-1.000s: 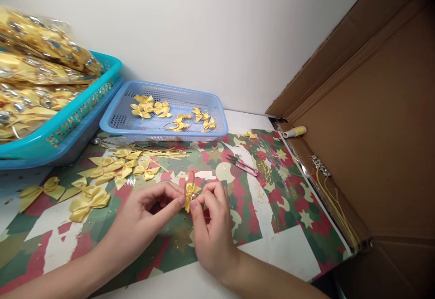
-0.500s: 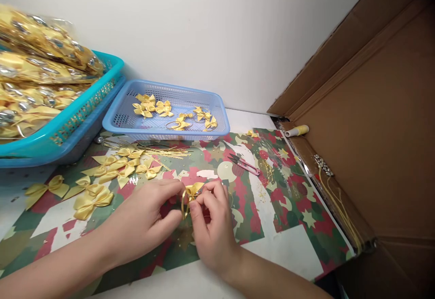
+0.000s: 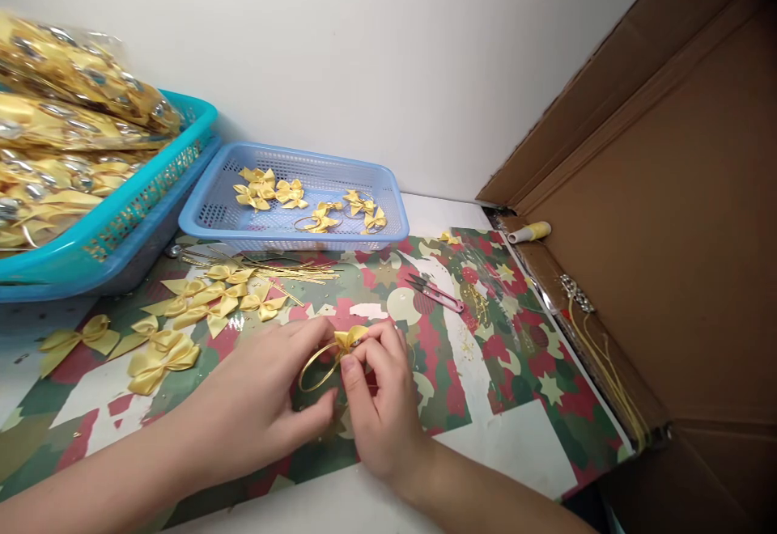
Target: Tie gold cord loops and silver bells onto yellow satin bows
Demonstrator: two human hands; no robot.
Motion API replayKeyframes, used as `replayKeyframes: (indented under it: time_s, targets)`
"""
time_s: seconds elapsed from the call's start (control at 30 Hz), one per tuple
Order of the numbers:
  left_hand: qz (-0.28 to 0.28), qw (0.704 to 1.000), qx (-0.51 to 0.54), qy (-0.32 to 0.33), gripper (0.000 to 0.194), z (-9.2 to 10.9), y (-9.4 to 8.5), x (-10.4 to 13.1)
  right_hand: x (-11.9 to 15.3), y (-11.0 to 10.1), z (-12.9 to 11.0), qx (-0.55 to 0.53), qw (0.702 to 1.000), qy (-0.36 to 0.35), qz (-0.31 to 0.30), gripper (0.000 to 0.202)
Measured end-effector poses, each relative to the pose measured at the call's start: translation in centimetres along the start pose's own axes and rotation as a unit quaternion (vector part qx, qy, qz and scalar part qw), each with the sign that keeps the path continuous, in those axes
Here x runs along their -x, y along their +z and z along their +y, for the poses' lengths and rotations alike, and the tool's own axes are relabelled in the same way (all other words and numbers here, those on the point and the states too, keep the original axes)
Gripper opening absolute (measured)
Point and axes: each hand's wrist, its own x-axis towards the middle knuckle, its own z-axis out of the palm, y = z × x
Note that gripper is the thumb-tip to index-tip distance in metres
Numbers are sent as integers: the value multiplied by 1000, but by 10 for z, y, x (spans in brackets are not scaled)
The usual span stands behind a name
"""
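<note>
In my right hand (image 3: 380, 392) a small yellow ribbon bow (image 3: 347, 339) is pinched between thumb and fingers. A gold wire loop (image 3: 309, 372) hangs from the bow's left side, and a silvery bit shows by the fingertips. My left hand (image 3: 279, 384) is beside the loop, its thumb and index finger spread apart. The left index fingertip is close to the top of the loop; whether it touches is unclear. Several loose yellow bows (image 3: 206, 299) lie left of my hands, with thin gold wires (image 3: 291, 269) behind them.
A blue basket (image 3: 291, 235) with bows and wire rings stands at the back. At the left, a turquoise basket (image 3: 151, 166) holds bagged bows (image 3: 73, 137). Pink-handled thread snips (image 3: 437, 294) lie to the right on the patterned table cover (image 3: 388, 275). A cardboard wall (image 3: 655, 194) borders the right side.
The gold loop has swung wider to the left and now shows as a fuller ring. My left thumb and index finger have parted. The right hand keeps its pinch on the bow.
</note>
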Motion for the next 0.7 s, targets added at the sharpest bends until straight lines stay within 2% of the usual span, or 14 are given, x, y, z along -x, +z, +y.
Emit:
replayKeyframes:
  time_s: [0.17, 0.4, 0.7]
  targets:
    - [13, 999, 43, -19, 26, -2, 2, -3, 0, -1, -1, 5, 1000, 11, -24, 23]
    - [22, 997, 65, -18, 32, -17, 9, -5, 1, -3, -3, 5, 999, 4, -51, 27]
    - [8, 994, 100, -37, 34, -12, 1, -9, -2, -6, -2, 18, 997, -15, -76, 24]
